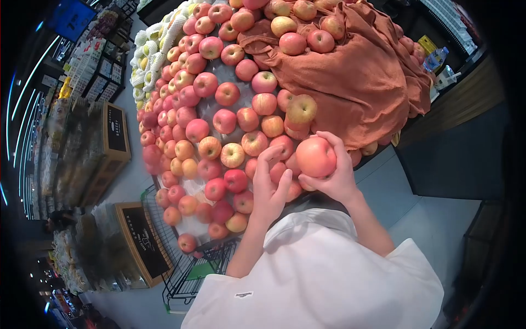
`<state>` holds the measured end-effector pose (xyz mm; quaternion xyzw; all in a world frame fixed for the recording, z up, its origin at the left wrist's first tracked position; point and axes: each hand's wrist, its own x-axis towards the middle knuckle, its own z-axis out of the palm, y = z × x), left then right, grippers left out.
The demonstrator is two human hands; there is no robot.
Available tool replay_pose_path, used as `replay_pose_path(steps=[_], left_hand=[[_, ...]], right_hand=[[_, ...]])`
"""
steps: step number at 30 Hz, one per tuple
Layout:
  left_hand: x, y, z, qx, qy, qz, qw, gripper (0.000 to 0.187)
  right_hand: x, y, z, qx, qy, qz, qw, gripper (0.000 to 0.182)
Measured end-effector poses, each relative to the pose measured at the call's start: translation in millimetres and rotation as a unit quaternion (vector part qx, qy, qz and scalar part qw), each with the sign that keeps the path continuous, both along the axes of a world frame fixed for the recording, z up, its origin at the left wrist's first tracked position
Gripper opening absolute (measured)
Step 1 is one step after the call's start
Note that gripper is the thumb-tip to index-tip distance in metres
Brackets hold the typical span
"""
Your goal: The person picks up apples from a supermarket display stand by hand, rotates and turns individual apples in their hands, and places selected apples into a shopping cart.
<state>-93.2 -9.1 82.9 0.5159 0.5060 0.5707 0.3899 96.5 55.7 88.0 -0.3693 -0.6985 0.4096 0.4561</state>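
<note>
I am gripping an apple (316, 157) with the right hand (340, 174), thumb and fingers curving around its side, and am holding it over the near edge of the pile (205, 85), just below the cloth (350, 77). The left hand (267, 193) is hovering close by, holding nothing, its fingers half curling and its thumb standing apart; whether it is touching the apples behind it, I cannot tell. Foam-wrapped fruit (159, 46) is lining the pile's far left, and a cart (181, 285) is standing at its lower left
</note>
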Motion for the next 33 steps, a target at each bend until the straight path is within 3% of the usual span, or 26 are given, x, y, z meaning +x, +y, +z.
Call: replay_pose_path(steps=[4,6,10,14,16,18,21,24,25,29,32,33], left_hand=[[16,67,0,0.077,0.224,0.095,0.967,0.065],[26,91,-5,0.108,0.256,0.117,0.954,0.065],[18,91,-28,0.114,0.311,0.217,0.918,0.065],[8,67,-57,0.053,0.257,0.313,0.913,0.057],[16,60,-52,0.039,0.236,0.299,0.924,0.055],[32,57,-41,0.018,0.186,0.273,0.944,0.056],[48,74,-28,0.046,0.223,0.209,0.951,0.077],[46,96,-19,0.062,0.241,0.167,0.954,0.096],[46,101,-18,0.058,0.251,0.157,0.953,0.097],[43,119,-24,0.079,0.248,0.141,0.955,0.1],[45,121,-30,0.071,0.223,0.143,0.962,0.09],[45,123,-31,0.067,0.215,0.138,0.964,0.087]], right_hand=[[14,66,5,0.083,-0.012,-0.04,0.996,0.096],[15,91,5,0.143,-0.027,-0.016,0.989,0.096],[19,108,5,0.152,0.025,0.017,0.988,0.095],[29,107,-7,0.119,0.076,0.032,0.989,0.095],[37,109,-13,0.117,0.076,0.032,0.99,0.094],[44,112,-19,0.041,0.121,0.04,0.991,0.091],[57,122,-32,-0.102,0.156,0.052,0.981,0.088],[52,125,-14,-0.305,0.332,0.117,0.885,0.081],[52,125,-3,-0.313,0.338,0.131,0.878,0.072],[63,134,-1,-0.346,0.345,0.216,0.845,0.072],[59,133,7,-0.315,0.258,0.162,0.899,0.074],[55,137,-1,-0.217,0.212,0.132,0.944,0.073]])
